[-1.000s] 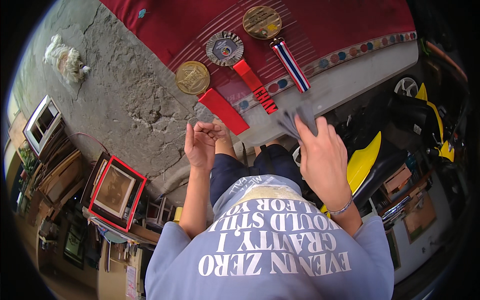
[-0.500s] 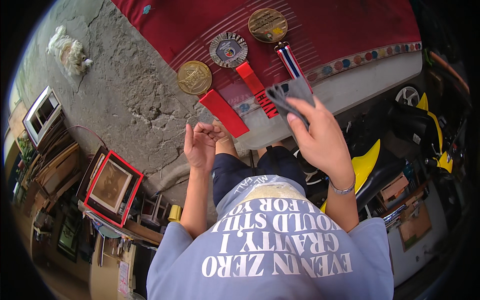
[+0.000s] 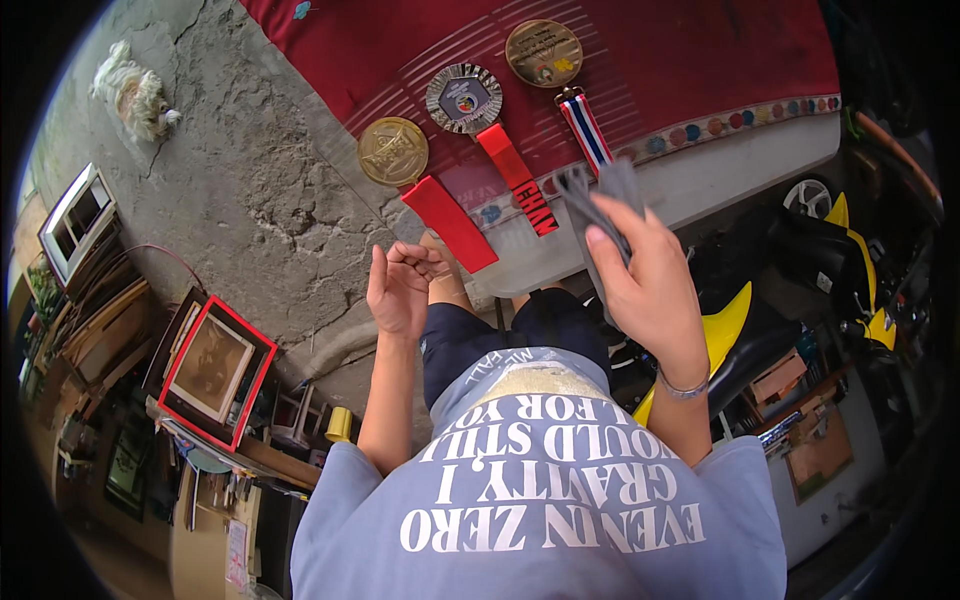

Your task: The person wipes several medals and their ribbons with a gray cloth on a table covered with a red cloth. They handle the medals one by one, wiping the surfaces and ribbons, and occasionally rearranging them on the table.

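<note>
My right hand [image 3: 645, 280] is closed around a folded grey cloth [image 3: 580, 212], held over the near edge of the table beside the striped ribbon. The cloth's upper end is blurred. My left hand [image 3: 403, 292] hovers above my lap with loosely curled fingers, thumb apart, and nothing in it. Three medals lie in a slanting row: a gold medal [image 3: 393, 152] with a folded red ribbon [image 3: 450, 225], a silver medal [image 3: 464, 99] with a red, black-lettered ribbon [image 3: 508, 165], and another gold medal [image 3: 543, 54] on a red, white and blue ribbon [image 3: 584, 128].
A dark red cloth [image 3: 700, 60] with a patterned border covers part of the pale table [image 3: 740, 155]. At right stands a black and yellow motorbike [image 3: 735, 320]. Cracked concrete floor [image 3: 260, 150] holds a white dog [image 3: 135, 95] and a red-framed picture [image 3: 215, 370] at left.
My right hand has shifted slightly with the grey cloth, uncovering more of the lettered ribbon's side. My left hand stays nearly still. The whole view has shifted a little.
</note>
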### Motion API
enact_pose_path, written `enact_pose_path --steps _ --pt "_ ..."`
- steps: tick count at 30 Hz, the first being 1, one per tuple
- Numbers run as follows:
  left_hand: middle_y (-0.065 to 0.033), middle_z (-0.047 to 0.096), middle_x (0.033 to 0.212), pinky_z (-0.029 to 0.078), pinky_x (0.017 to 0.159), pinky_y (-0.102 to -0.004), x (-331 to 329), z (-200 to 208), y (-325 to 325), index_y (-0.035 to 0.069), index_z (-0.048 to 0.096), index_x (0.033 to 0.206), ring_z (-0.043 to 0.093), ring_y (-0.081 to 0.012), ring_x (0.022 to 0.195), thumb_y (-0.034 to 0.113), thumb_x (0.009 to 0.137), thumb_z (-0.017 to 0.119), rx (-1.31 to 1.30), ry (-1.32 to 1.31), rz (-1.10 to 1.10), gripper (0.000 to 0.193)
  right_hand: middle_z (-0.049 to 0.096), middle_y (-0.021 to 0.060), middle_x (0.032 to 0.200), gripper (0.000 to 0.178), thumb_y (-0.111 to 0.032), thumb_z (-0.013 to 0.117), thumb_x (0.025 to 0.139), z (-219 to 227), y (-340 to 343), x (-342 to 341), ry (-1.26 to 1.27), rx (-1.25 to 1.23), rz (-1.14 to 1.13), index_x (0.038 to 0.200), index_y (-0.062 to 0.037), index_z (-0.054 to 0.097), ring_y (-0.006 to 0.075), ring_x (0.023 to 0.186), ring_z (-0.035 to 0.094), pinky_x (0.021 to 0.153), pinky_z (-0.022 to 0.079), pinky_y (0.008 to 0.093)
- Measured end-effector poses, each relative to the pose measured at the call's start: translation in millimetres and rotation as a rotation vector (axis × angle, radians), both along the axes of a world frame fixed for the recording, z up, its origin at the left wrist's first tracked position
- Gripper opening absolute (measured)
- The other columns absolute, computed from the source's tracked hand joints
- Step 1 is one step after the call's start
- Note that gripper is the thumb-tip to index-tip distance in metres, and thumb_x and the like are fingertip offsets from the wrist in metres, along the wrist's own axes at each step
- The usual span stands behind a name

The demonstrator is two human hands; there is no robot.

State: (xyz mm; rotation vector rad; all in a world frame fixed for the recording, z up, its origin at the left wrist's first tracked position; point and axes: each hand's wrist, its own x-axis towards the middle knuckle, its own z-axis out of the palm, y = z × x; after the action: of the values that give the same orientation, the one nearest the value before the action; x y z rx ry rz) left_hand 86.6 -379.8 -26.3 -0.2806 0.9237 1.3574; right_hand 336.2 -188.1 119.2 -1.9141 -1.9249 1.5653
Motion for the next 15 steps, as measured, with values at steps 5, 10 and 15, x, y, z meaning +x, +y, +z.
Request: enact_pose_path --steps 5,10,15 --pt "-0.0204 0.073 0.101 0.055 0.094 -0.0444 1.5 2.6 5.2 -0.001 0.065 0.103 0.071 -0.0322 0.094 0.048 0.111 0.035 0.012 -0.007 -0.015 0.058 0.061 0.0206 0.103 0.042 -0.017 0.066 0.095 -48.3 28.2 -73.1 -0.189 0.422 0.180 0.135 -0.0029 0.063 0.0358 0.088 0.071 0.074 0.060 0.0446" --pt "-0.0196 0.073 0.105 0.054 0.092 -0.0450 -0.9 3.7 -2.1 0.000 0.064 0.106 0.071 -0.0328 0.096 0.051 0.110 0.039 -0.008 0.027 -0.034 0.057 0.060 0.0214 0.106 0.052 -0.016 0.064 0.094 -40.0 -29.2 -32.1 -0.446 0.230 0.235 0.144 -0.0038 0.055 0.0382 0.096 0.070 0.077 0.060 0.0466" --pt "-0.0193 0.073 0.104 0.054 0.093 -0.0448 -2.1 -3.7 -4.7 0.000 0.065 0.105 0.071 -0.0325 0.095 0.051 0.110 0.039 0.012 -0.001 -0.025 0.058 0.060 0.0226 0.111 0.048 -0.016 0.065 0.095 12.5 -49.3 1.1 -0.404 -0.004 0.258 0.141 -0.0063 0.057 0.0424 0.099 0.069 0.081 0.057 0.0498"
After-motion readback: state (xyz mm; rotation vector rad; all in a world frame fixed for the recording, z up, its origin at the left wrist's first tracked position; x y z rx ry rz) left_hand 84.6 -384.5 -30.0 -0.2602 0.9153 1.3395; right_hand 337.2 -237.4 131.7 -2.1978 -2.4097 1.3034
